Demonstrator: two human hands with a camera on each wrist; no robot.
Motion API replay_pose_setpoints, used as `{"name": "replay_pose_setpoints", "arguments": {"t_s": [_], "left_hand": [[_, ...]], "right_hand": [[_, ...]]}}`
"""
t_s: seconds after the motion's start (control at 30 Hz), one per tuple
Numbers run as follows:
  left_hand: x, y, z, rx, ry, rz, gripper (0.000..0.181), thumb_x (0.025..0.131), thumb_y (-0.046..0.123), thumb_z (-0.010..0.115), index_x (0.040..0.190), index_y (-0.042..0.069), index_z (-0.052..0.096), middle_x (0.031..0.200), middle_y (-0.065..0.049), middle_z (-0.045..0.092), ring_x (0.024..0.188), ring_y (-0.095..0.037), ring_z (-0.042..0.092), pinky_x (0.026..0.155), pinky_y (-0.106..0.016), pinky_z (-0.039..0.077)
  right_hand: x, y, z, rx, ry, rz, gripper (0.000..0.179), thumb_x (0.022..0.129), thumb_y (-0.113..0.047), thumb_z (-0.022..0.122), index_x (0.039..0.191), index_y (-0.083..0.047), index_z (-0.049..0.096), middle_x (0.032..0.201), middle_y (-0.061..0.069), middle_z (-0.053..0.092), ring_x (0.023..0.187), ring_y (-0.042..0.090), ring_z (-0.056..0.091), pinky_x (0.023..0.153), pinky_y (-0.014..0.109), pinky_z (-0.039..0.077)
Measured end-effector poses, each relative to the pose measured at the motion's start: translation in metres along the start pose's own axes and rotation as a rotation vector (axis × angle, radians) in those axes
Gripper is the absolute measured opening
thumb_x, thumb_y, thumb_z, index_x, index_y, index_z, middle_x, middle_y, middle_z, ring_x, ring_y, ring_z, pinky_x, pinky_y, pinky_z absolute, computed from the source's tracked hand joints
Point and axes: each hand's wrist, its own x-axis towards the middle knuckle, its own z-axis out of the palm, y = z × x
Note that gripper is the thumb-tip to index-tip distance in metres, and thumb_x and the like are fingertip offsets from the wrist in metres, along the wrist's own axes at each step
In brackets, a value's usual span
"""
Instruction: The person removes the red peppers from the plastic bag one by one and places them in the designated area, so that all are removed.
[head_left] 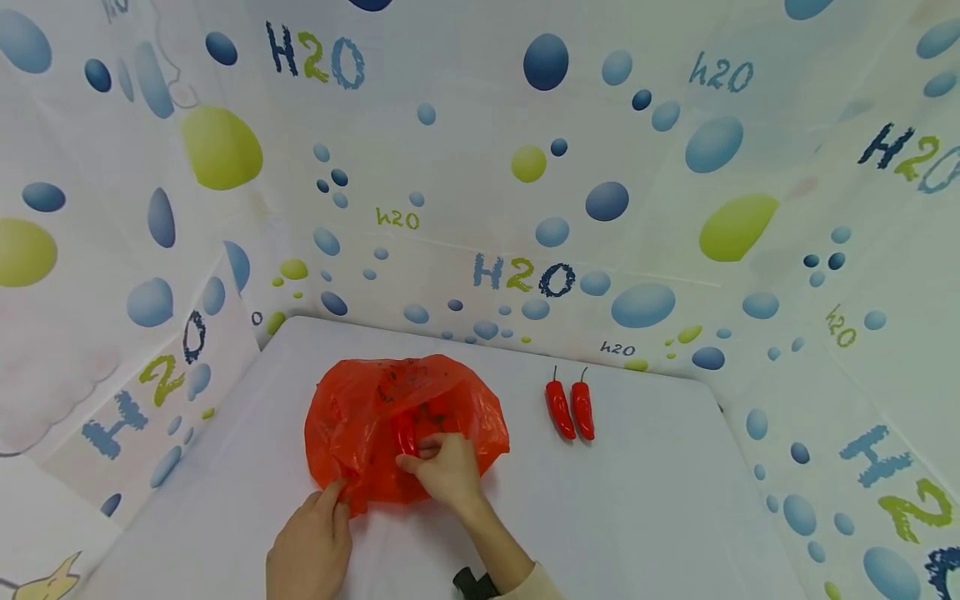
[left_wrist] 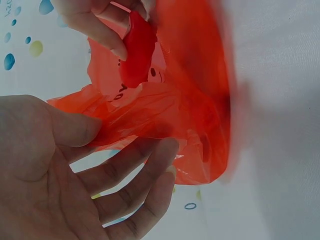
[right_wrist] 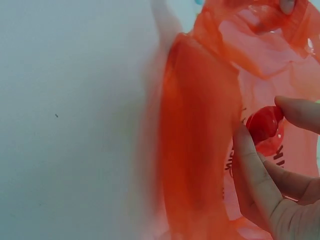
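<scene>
A crinkled, see-through red plastic bag [head_left: 345, 417] with dark print lies on the white table, its mouth facing the near right. My left hand [head_left: 309, 542] pinches the near left edge of the bag between thumb and fingers, as the left wrist view also shows. At the opening, my right hand [head_left: 450, 471] grips a glossy red chili pepper [head_left: 406, 433] between thumb and fingertips. The right wrist view catches this pepper [right_wrist: 265, 125] nearly end-on, against the printed inside of the bag.
Right of the bag, two more red chili peppers [head_left: 559, 410] lie side by side, stems pointing away. The white table [head_left: 660, 500] meets a wall sheet [head_left: 465, 167] printed with blue and green drops at its back edge. A black device [head_left: 474, 583] is by the right wrist.
</scene>
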Motion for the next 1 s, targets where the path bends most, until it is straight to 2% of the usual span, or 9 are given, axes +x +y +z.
{"name": "replay_pose_setpoints", "arguments": {"t_s": [0.23,0.47,0.87,1.0], "left_hand": [[0.0,-0.001,0.0,-0.005,0.009,0.006,0.04,0.103,0.017,0.058,0.138,0.0,0.062,0.107,-0.012,0.072,0.09,-0.034,0.069,0.083,-0.059,0.059],[-0.001,0.001,-0.001,-0.012,0.009,0.01,0.04,0.103,0.017,0.056,0.138,-0.001,0.062,0.108,-0.014,0.072,0.092,-0.035,0.069,0.084,-0.06,0.059],[-0.003,0.0,-0.001,-0.028,0.047,0.036,0.039,0.103,0.016,0.055,0.137,-0.001,0.063,0.109,-0.015,0.072,0.095,-0.041,0.069,0.079,-0.062,0.058],[-0.003,0.002,-0.003,-0.024,0.034,0.028,0.039,0.103,0.016,0.055,0.137,-0.002,0.062,0.112,-0.017,0.072,0.097,-0.041,0.069,0.082,-0.062,0.058]], "right_hand": [[-0.006,-0.004,-0.006,-0.026,0.019,-0.019,0.034,0.084,-0.029,0.089,0.103,-0.004,0.079,0.085,-0.005,0.073,0.075,0.009,0.065,0.064,0.026,0.058],[-0.014,-0.011,-0.017,0.005,0.032,-0.023,0.035,0.084,-0.028,0.089,0.107,-0.003,0.079,0.087,-0.004,0.072,0.075,0.011,0.065,0.064,0.028,0.059],[-0.026,-0.022,-0.029,0.057,0.041,-0.021,0.042,0.082,-0.031,0.09,0.113,-0.005,0.078,0.089,-0.004,0.07,0.08,0.014,0.067,0.065,0.028,0.059],[-0.03,-0.026,-0.035,0.062,0.04,-0.022,0.044,0.082,-0.033,0.09,0.115,-0.007,0.077,0.091,-0.005,0.07,0.083,0.016,0.067,0.065,0.028,0.059]]}}
